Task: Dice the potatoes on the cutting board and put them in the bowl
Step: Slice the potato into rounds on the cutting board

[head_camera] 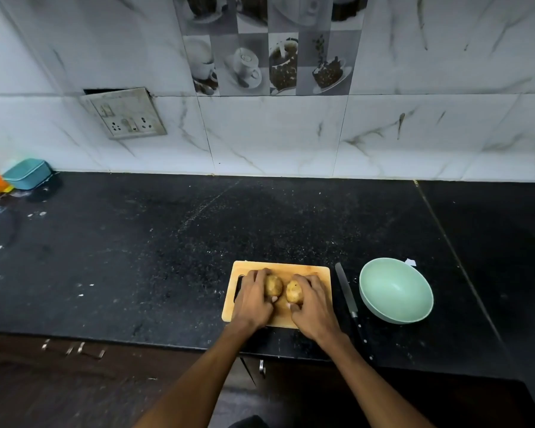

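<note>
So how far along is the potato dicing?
Barely begun. Two whole brown potatoes sit on the wooden cutting board, one held in each hand. The black-handled knife lies untouched; the pale green bowl is empty. All cutting remains.

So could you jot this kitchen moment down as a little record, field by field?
left hand: left hand grips the left potato
right hand: right hand grips the right potato
potatoes: whole, uncut, on the cutting board
knife: knife lies untouched on the counter, between board and bowl
bowl: green bowl, right of the knife, nothing in it
progress: dicing not yet begun
</note>
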